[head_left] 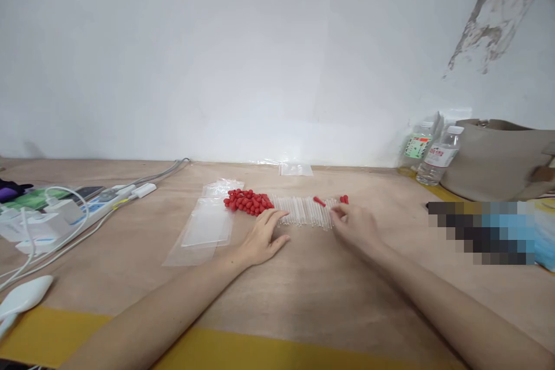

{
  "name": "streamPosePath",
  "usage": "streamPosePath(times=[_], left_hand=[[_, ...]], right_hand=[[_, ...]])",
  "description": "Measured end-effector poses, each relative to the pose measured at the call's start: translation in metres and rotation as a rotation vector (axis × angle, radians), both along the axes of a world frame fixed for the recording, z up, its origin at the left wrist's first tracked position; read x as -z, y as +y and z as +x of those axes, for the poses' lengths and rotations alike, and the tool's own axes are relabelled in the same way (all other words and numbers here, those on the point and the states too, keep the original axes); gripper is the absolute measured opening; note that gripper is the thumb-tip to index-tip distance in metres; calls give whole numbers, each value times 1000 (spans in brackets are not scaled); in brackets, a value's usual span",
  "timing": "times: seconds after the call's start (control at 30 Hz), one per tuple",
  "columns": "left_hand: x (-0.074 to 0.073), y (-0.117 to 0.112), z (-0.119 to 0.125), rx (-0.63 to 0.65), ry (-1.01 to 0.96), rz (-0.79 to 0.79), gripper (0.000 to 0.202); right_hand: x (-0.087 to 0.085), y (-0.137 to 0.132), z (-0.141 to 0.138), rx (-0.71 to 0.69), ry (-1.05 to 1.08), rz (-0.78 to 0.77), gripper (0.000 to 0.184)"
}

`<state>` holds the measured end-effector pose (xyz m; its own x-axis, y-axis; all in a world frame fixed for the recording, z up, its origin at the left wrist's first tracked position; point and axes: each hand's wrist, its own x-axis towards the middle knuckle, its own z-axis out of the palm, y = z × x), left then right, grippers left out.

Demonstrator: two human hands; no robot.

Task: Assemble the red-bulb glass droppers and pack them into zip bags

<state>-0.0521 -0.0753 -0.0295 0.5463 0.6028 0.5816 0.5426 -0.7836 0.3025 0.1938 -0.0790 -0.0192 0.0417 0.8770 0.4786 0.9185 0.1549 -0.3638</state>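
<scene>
A pile of small red caps lies on the wooden table, left of a row of clear plastic tubes. One red cap rests on the tubes and a few more red caps sit at their right end. My left hand lies flat with fingers stretched out, its fingertips touching the left end of the tubes. My right hand has its fingers curled at the right end of the tubes; what they pinch is too small to make out.
Clear plastic bags lie left of the caps, another bag by the wall. A power strip with chargers and cables is at the left, a white mouse-like object near the edge. Two bottles and a beige bag stand at the right.
</scene>
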Motion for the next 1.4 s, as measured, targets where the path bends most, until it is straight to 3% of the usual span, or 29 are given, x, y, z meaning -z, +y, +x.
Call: streamPosePath(times=[0.1, 0.2, 0.37, 0.53, 0.83, 0.93, 1.2, 1.4], left_hand=[[0, 0, 1, 16, 33, -48, 43], [0, 0, 2, 16, 60, -81, 43], [1, 1, 3, -15, 75, -71, 40], [3, 2, 2, -11, 80, -61, 39], [2, 0, 2, -28, 87, -25, 35], [2, 0, 3, -102, 86, 45, 32], [-8, -3, 4, -449, 70, 134, 21], [-21, 20, -6, -566, 77, 213, 15]], right_hand=[[-5, 16, 24, 246, -6, -44, 29], [0, 28, 37, 323, -40, -83, 32], [14, 36, 39, 323, -87, -140, 33], [18, 35, 34, 297, -132, -187, 33], [21, 30, 33, 241, -151, -76, 29], [20, 30, 27, 218, -137, -52, 27], [16, 37, 21, 240, -115, -241, 26], [15, 44, 23, 292, -101, -322, 28]])
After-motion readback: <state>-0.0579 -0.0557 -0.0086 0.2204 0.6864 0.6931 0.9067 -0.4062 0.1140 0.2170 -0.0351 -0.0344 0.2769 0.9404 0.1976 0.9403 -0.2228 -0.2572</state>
